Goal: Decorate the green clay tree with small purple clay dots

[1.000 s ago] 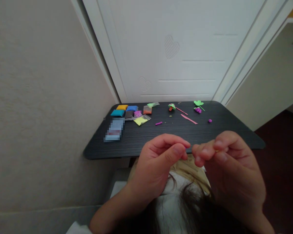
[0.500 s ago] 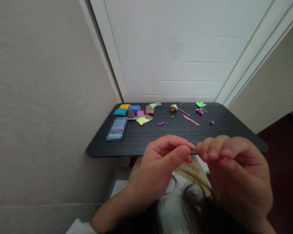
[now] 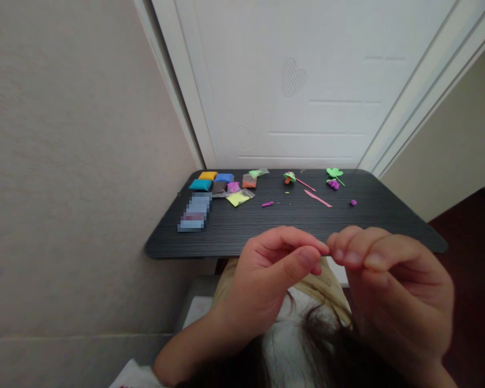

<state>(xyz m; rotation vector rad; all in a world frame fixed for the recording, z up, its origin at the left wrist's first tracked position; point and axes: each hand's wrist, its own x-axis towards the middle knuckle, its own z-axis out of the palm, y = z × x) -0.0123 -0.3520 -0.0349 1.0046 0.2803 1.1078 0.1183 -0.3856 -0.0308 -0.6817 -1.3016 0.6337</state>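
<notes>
Both hands are raised in front of the table's near edge, fingertips meeting. My left hand (image 3: 272, 277) is closed, its thumb laid against the bent fingers; anything between them is hidden. My right hand (image 3: 404, 291) pinches thumb against index finger, where a tiny yellow bit of clay showed a moment ago and is now covered. Beyond them on the table lie a purple clay roll (image 3: 268, 204), a purple ball (image 3: 353, 202), a pink plastic knife (image 3: 318, 199) and a small yellow clay strip (image 3: 286, 192).
On the dark table (image 3: 226, 240), several clay packets, one yellow (image 3: 239, 198), lie at left beside a blurred-out flat object (image 3: 195, 212). Farther back are a green-topped clay mushroom (image 3: 289, 177), a thin pink stick (image 3: 306, 185), a green clay leaf shape (image 3: 334, 172) and a purple clay cluster (image 3: 333, 184).
My right thumb and index finger have pressed together, covering the yellow bit. The hands otherwise hold nearly the same pose, and the view has shifted slightly.
</notes>
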